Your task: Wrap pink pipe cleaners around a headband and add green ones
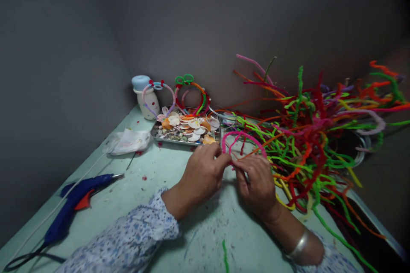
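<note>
Both hands meet over the middle of the table around a pink pipe cleaner [248, 135] bent into an arch, with a loose strand hanging inside it. My left hand [206, 166] pinches near the arch's left end, thumb against curled fingers. Close beside it, my right hand [258, 185] is closed around the lower right part, its fingertips almost touching the left thumb. The exact spot they grip is partly hidden by the fingers. Just behind the hands stands a metal tray [174, 140] filled with seashells [192, 126].
A big tangle of colourful pipe cleaners [307, 136] spreads over the right side. Finished-looking hoops [159, 85] lean behind the tray beside a white jar with a blue lid [145, 98]. At left lie a blue glue gun [77, 204], its cord and a plastic bag [130, 140].
</note>
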Tool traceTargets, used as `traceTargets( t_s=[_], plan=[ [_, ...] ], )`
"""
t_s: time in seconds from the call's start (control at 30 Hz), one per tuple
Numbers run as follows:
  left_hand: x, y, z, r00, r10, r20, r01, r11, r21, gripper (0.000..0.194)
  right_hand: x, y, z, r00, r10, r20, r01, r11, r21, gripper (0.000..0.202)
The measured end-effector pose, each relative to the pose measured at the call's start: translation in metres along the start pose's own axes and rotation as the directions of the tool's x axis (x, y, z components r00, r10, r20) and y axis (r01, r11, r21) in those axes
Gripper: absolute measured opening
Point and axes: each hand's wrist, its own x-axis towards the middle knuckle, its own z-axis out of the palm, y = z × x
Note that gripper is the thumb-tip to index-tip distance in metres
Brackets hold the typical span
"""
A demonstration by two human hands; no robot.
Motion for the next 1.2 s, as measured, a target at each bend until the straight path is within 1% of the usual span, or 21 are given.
traceTargets(
  t_s=[0.3,0.47,0.57,0.67,0.7,0.77,0.8,0.87,0.9,0.97,1.03,1.07,1.13,1.2],
  plan=[
    [0.0,0.0,0.003,0.999,0.018,0.038,-0.019,1.0,0.012,0.017,0.001,-0.002,-0.001,1.0,-0.025,0.002,0.025,1.0,0.004,0.024],
    [0.0,-0.001,0.005,0.999,0.023,0.031,-0.024,1.0,0.012,0.016,0.001,-0.003,-0.002,1.0,-0.025,0.003,0.025,1.0,0.01,0.025],
    [0.0,-0.001,0.005,1.0,0.012,0.011,-0.011,0.999,-0.05,0.015,0.0,-0.002,-0.001,1.0,-0.015,-0.009,0.016,1.0,0.012,0.024],
    [0.0,0.0,0.004,0.998,-0.05,-0.045,0.04,0.978,-0.207,0.016,-0.002,0.001,0.001,0.999,0.029,-0.036,-0.028,0.999,0.014,0.024],
    [0.0,0.0,0.004,0.993,-0.096,-0.069,0.073,0.958,-0.279,0.019,-0.002,0.002,0.001,0.998,0.05,-0.048,-0.05,0.999,0.017,0.024],
    [0.0,0.0,0.006,0.966,-0.241,-0.09,0.179,0.882,-0.436,0.027,-0.003,0.004,0.002,0.993,0.089,-0.076,-0.088,0.996,0.021,0.023],
    [0.0,0.0,0.007,0.945,-0.32,-0.069,0.241,0.823,-0.515,0.03,-0.003,0.004,0.002,0.991,0.101,-0.085,-0.1,0.995,0.025,0.023],
    [0.001,-0.001,0.011,0.904,-0.425,0.046,0.352,0.679,-0.644,0.032,-0.004,0.004,0.002,0.99,0.107,-0.089,-0.104,0.994,0.038,0.024],
    [0.002,-0.001,0.012,0.89,-0.441,0.118,0.392,0.607,-0.691,0.032,-0.004,0.004,0.002,0.991,0.104,-0.087,-0.1,0.994,0.047,0.024],
    [0.003,-0.003,0.014,0.869,-0.435,0.236,0.448,0.486,-0.751,0.031,-0.004,0.003,0.003,0.992,0.095,-0.08,-0.09,0.994,0.065,0.024],
    [0.005,-0.004,0.014,0.846,-0.43,0.314,0.489,0.393,-0.779,0.031,-0.004,0.002,0.003,0.993,0.093,-0.079,-0.087,0.993,0.081,0.024],
    [0.006,-0.004,0.014,0.84,-0.426,0.335,0.497,0.358,-0.791,0.031,-0.004,0.002,0.004,0.992,0.095,-0.077,-0.088,0.992,0.088,0.024],
    [0.007,-0.004,0.013,0.847,-0.4,0.351,0.488,0.32,-0.812,0.028,-0.004,0.002,0.004,0.993,0.102,-0.065,-0.095,0.99,0.103,0.024],
    [0.007,-0.004,0.012,0.867,-0.373,0.331,0.457,0.327,-0.827,0.022,-0.004,0.001,0.004,0.993,0.104,-0.054,-0.097,0.989,0.115,0.024]
  ],
)
